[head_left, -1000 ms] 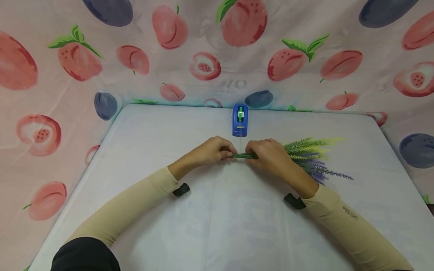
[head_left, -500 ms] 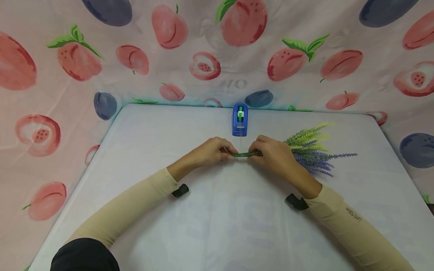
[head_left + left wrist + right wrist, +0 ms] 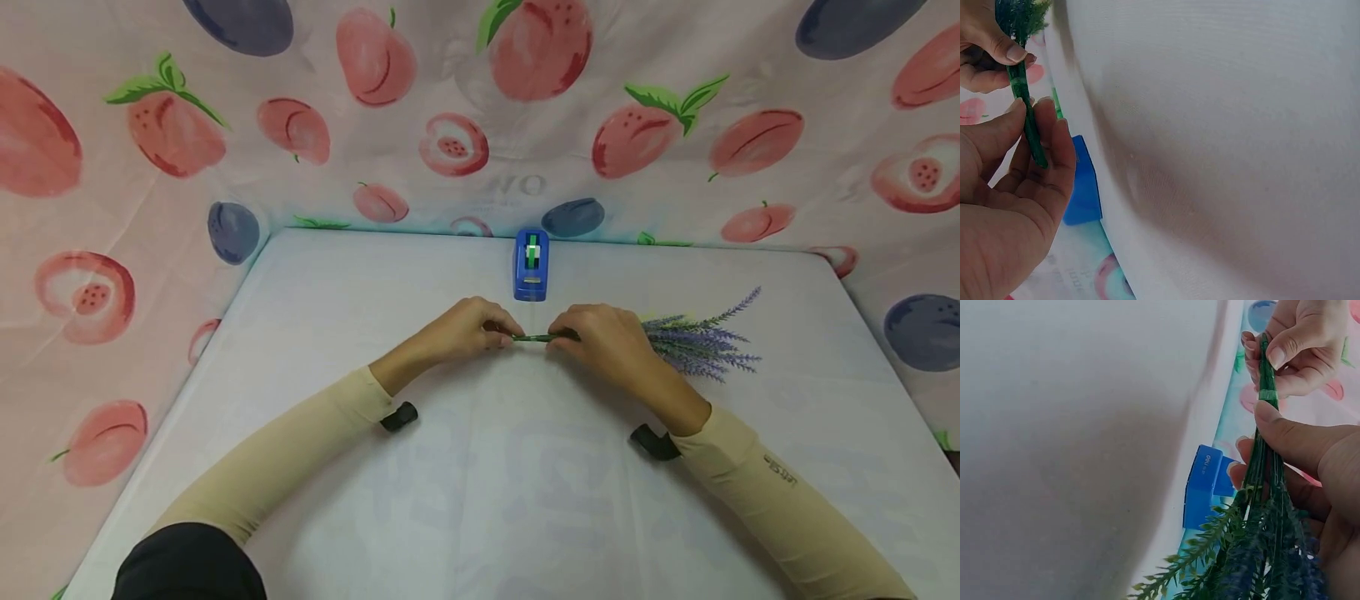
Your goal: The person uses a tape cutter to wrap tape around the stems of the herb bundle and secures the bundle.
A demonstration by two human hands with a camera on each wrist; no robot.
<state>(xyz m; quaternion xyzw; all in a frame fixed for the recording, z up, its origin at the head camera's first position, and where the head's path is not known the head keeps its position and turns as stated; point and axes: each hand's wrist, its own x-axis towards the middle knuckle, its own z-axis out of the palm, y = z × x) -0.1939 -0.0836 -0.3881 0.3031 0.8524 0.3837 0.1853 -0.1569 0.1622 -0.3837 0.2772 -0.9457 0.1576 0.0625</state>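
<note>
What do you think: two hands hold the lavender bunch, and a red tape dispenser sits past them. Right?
Nearly: the tape dispenser is blue, not red, as the head view shows. It sits past the left hand and right hand holding the lavender bunch.

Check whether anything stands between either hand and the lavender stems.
Nothing visible does. The left hand pinches the lavender stems near their bare ends; the right hand grips them closer to the flower spikes. The blue tape dispenser stands beyond both hands, toward the far edge of the white table.
</note>
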